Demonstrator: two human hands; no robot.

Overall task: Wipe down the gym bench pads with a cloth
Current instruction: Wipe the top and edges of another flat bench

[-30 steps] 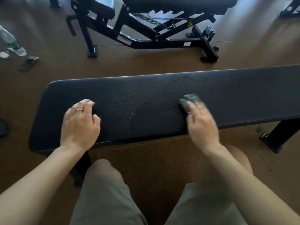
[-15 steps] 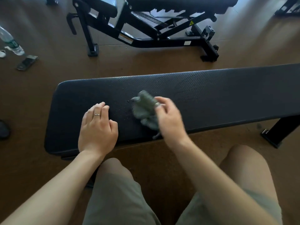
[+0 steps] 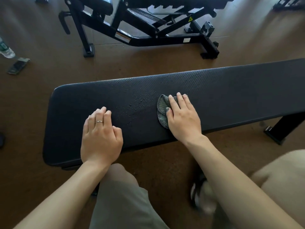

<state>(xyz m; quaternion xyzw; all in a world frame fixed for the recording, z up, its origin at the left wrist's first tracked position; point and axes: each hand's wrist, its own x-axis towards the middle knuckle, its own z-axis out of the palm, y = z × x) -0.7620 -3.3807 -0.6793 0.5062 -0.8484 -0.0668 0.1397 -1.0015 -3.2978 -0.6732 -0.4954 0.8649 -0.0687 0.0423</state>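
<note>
Flanking bench pad point(image 3: 214, 90), adjustable bench point(image 3: 148, 27), phone point(image 3: 18, 65)

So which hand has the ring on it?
The left hand wears the ring. It rests bare on the bench pad, while the right hand has no ring and presses the cloth down.
</note>
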